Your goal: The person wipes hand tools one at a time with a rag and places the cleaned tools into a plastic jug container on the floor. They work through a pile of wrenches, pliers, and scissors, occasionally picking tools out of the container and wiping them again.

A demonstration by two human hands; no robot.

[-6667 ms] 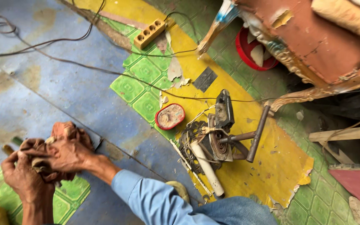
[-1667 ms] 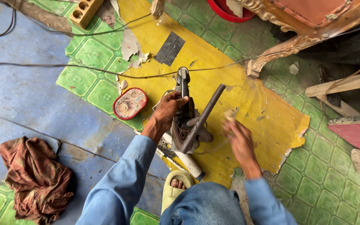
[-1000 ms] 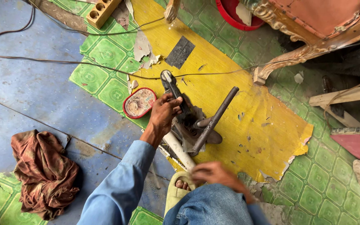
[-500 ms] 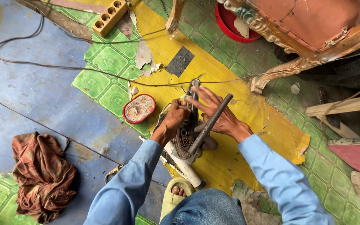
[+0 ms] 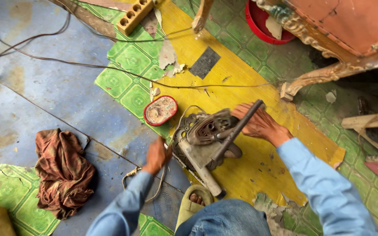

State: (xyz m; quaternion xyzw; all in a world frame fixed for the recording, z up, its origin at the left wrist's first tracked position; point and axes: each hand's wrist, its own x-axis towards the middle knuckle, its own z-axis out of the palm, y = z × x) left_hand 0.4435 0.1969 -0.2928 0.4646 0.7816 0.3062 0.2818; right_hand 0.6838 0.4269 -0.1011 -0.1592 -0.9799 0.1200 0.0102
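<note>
A worn grey power tool (image 5: 200, 142) with a dark metal side bar (image 5: 235, 133) lies on a yellow floor mat (image 5: 259, 170). My right hand (image 5: 261, 126) grips the upper end of that bar. My left hand (image 5: 156, 154) is to the left of the tool, off the mat's edge, with its fingers closed around the tool's thin power cord (image 5: 160, 185), which loops down toward my knee. The hand is slightly blurred. Just above it lies a round red-rimmed tin lid (image 5: 160, 110).
A brown rag (image 5: 62, 170) lies crumpled at the left. My sandalled foot (image 5: 193, 200) is below the tool. A perforated brick (image 5: 134, 15), a red bowl (image 5: 263, 22) and a carved furniture leg (image 5: 320, 76) stand at the back. Wires cross the blue floor.
My left hand has come off the tool's body and moved down-left to the cord. My right hand stays on the side bar, and the tool has shifted slightly.
</note>
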